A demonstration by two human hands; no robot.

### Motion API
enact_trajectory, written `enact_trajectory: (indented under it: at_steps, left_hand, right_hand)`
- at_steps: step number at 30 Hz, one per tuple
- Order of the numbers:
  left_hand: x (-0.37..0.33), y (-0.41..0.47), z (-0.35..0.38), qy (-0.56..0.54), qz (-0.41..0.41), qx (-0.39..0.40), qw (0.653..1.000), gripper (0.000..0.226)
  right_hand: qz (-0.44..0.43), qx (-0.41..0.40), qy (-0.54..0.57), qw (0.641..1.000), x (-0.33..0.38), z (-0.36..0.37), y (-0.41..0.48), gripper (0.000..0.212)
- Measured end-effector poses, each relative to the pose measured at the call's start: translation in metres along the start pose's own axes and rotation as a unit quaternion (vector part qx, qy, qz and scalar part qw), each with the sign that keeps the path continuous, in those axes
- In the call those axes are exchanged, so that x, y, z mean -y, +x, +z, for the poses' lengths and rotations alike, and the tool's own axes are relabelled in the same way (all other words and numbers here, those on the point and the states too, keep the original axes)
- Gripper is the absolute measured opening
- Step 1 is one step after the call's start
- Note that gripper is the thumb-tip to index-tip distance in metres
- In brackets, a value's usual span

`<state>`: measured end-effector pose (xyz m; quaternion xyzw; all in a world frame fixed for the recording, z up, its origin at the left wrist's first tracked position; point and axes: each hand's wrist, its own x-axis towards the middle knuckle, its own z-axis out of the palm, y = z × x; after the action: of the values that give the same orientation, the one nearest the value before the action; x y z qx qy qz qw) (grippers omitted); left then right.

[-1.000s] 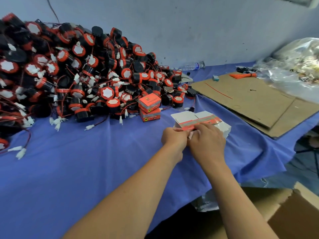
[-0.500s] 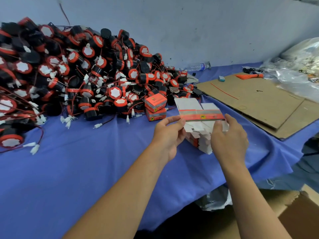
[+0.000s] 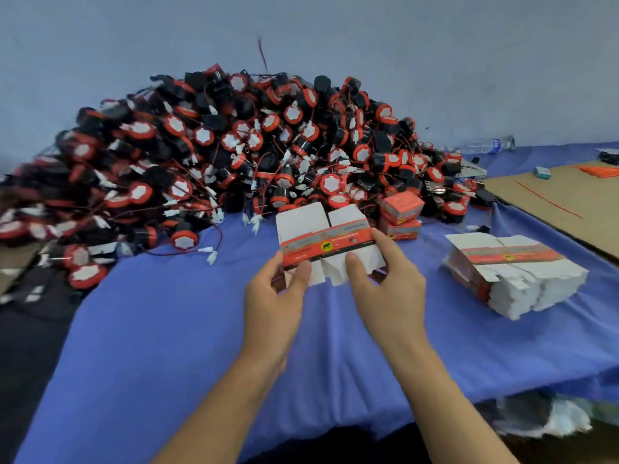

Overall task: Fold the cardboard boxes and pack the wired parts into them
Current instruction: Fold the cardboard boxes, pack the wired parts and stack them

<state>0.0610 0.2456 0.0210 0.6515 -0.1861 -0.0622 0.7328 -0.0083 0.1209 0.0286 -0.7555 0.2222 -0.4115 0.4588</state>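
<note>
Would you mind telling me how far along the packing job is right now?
Early on. Done: two closed boxes sit stacked at the edge of the pile. In hand: the left hand and right hand hold one flat box, not yet folded, above the cloth. Left: a stack of flat boxes lies to the right, and the big pile of wired parts is unpacked.

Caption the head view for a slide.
Left hand and right hand hold a flat orange-banded white cardboard box before a heap of black-and-red wired parts.
</note>
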Motion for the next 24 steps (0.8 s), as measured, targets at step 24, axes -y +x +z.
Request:
enact_trajectory:
  at_steps: [24]
  left_hand:
    - [-0.003,-0.029,-0.162,-0.051,-0.242,-0.012,0.969,0.079]
  right_hand:
    - [0.102,0.255,0.218,0.937,0.009,0.094,-0.075,0.045]
